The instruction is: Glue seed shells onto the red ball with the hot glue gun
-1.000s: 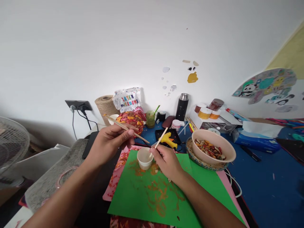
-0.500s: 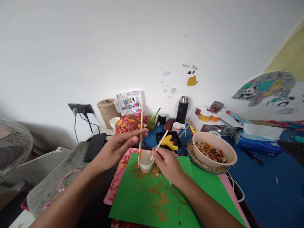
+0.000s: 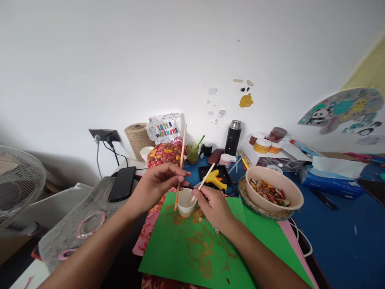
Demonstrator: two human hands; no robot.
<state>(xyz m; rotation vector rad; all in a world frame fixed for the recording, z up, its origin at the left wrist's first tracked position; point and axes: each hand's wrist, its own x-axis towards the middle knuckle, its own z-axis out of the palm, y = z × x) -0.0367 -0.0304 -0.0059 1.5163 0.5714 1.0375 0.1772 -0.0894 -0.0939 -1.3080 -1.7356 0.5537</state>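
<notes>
Between the thumb and fingers of my left hand (image 3: 156, 184) a long wooden chopstick (image 3: 183, 146) stands nearly upright, its lower tip stained orange. That tip hangs beside the left wall of a small white cup (image 3: 185, 211). My right hand (image 3: 215, 205) pinches a second wooden chopstick (image 3: 207, 175), which slants up to the right, its lower end at the cup's inside right. The cup stands on a green sheet (image 3: 171, 253) smeared with orange-brown paint. Small pale bits lie near my right hand. What the cup contains is hard to make out.
To the right, a pink bowl (image 3: 275, 180) of painted pieces sits on a woven tray (image 3: 261, 214). A yellow glue gun (image 3: 215, 180) lies behind my hands. Beyond are a black flask (image 3: 233, 138), paint jars (image 3: 262, 145) and a twine spool (image 3: 138, 140). A phone (image 3: 122, 184) lies left.
My left fingers have curled in more around the chopstick, which leans slightly more to the right at its top. My right hand keeps its grip; the view has shifted slightly.
</notes>
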